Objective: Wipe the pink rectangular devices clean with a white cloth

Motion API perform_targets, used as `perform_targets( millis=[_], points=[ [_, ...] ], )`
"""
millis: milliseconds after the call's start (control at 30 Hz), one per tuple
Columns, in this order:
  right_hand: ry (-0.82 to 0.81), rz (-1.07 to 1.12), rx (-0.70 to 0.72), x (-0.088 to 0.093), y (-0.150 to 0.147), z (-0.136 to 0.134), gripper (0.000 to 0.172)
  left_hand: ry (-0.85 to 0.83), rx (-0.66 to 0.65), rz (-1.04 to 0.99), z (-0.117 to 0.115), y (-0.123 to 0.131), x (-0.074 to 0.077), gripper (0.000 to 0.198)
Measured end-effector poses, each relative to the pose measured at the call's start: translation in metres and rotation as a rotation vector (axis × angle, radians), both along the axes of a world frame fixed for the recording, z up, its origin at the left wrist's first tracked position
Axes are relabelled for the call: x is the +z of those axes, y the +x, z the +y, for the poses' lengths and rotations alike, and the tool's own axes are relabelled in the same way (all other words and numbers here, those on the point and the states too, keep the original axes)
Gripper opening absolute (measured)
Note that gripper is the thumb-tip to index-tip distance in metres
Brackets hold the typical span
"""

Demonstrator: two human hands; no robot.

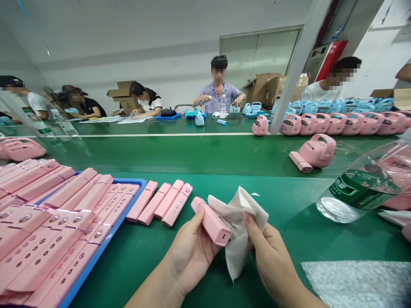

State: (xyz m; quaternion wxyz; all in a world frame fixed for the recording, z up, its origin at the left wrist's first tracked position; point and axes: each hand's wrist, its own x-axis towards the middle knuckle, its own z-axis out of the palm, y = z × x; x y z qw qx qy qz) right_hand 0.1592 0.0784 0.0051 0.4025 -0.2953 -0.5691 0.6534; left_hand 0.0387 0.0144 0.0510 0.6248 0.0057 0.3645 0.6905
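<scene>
The left hand (pixel 189 252) holds a pink bar-shaped piece (pixel 211 221) just above the green counter (pixel 205 158), its grip closed around the bar's near end with the thumb lying along the side. The bar's long axis runs from lower right, where a small slot shows on the end face, up and away to the left. Just right of the bar, touching it, hangs a white cloth (pixel 237 231), pinched between thumb and fingers of the right hand (pixel 272 261). Both hands are equally close to the bar. Left of the bar lie four loose pink bars (pixel 160 203), and beyond them a blue tray (pixel 105 239) stacked with more. Right of the bar a clear bottle (pixel 362 184) lies tilted.
</scene>
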Motion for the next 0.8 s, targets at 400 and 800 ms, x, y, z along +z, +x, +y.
perform_targets(
  millis=[400,800],
  points=[
    [0.796,-0.021,-0.003,0.010,0.004,-0.002,0.021,-0.018,-0.015,0.073,-0.001,0.007,-0.007,0.030],
    [-0.174,0.086,-0.254,0.002,0.003,0.020,0.029,-0.136,0.037,0.015,-0.003,0.001,0.004,0.022]
  ],
)
